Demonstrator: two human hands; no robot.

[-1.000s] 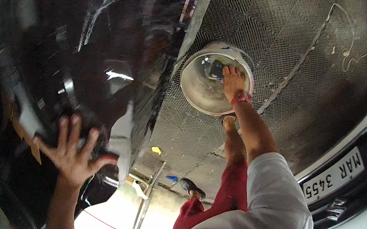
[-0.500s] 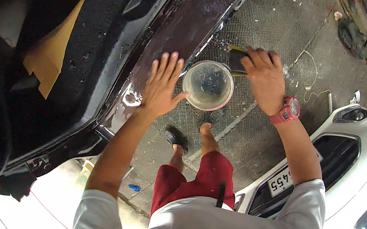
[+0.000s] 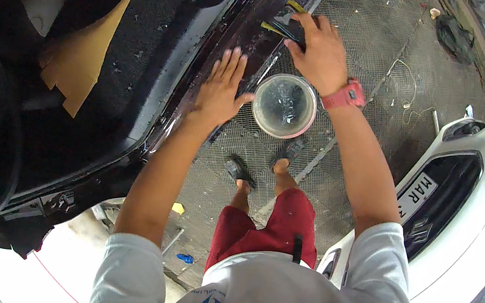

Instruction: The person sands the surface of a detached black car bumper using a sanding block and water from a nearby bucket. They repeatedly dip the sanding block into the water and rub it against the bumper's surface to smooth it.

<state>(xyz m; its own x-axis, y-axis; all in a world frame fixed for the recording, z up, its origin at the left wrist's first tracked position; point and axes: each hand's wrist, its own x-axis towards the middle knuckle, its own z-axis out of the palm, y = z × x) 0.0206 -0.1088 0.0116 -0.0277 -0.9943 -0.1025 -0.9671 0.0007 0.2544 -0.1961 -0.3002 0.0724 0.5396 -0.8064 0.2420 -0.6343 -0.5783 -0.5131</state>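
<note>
My left hand (image 3: 220, 91) lies flat with fingers stretched on the wet, dark maroon side panel (image 3: 256, 33) of a vehicle. Ahead and to the right of it, my right hand (image 3: 324, 53) grips a black sanding block (image 3: 287, 25) with yellow strips along its edges. The block is over the panel's outer part and looks to be against it, its underside hidden. Just below my right wrist and beside my left thumb stands a round bucket (image 3: 279, 136) of cloudy water, by my feet.
A torn piece of brown cardboard (image 3: 81, 70) lies on the vehicle's black part at left. A white car (image 3: 471, 203) stands close on my right. Across the textured floor (image 3: 367, 18) runs a thin pale cord (image 3: 418, 91), and a black bag (image 3: 455, 38) lies far right.
My right hand has carried the sanding block forward and left, from above the floor beside the bucket to the panel. My left hand has slid slightly forward along the panel.
</note>
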